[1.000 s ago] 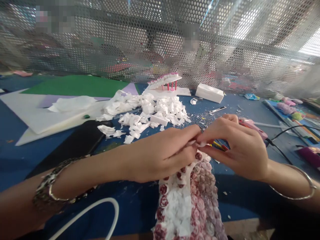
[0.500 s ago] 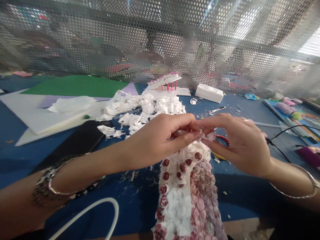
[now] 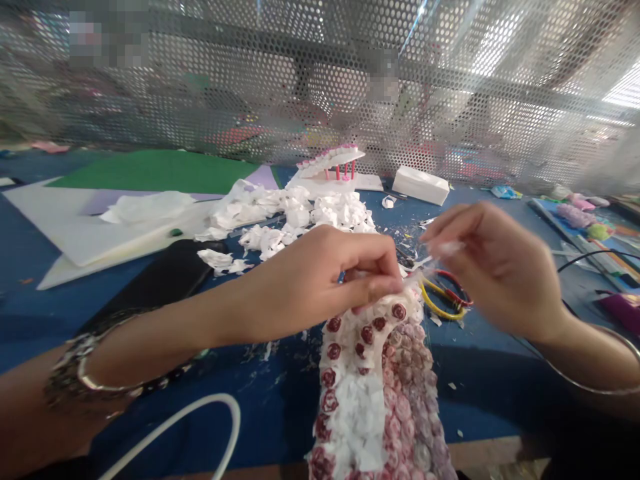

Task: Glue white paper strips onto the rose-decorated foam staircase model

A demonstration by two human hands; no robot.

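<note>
My left hand is closed, its thumb and fingers pinching the top edge of a tall piece covered in small red, pink and white paper rosettes that stands in front of me. A little to the right and higher, my right hand is closed in a pinch on a small scrap of white paper, drawn slightly away from the piece. Both wrists wear bangles.
A heap of torn white paper scraps lies on the blue table behind my hands. Scissors with red and yellow handles lie under my right hand. White, green and purple sheets lie at left, a white block at the back, a perforated metal screen beyond.
My hands met at the top of the rosette piece, then my right hand pulled up and to the right with a white scrap. My left hand stayed on the piece.
</note>
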